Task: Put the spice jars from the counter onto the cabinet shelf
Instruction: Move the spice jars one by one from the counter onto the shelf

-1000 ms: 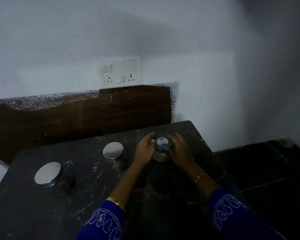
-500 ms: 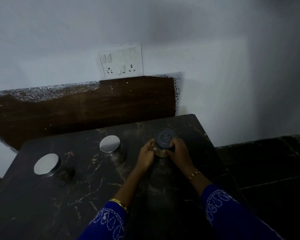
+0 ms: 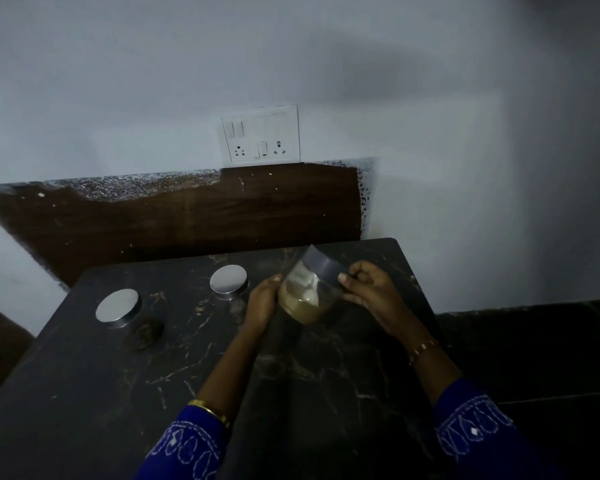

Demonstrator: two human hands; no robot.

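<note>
Both hands' grip pinching tilted spice jar [image 3: 307,292] | left hand [image 3: 262,301] | right hand [image 3: 369,292]

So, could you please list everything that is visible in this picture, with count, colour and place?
counter: one, black with pale veins, fills the lower left and middle.
jar with dark lid: one, clear with brownish powder, tilted, held in both hands above the counter.
jars with silver lids: two, on the counter left of the held jar, one far left, one nearer the middle.
switch and socket panel: one, white, on the wall above the counter.
brown board: one, dark brown, against the wall behind the counter.
wall: pale grey-white, across the top.
sleeves: two, blue with white stitching, bottom edge.
hands: two, left on the jar's side, right at its lid.
</note>
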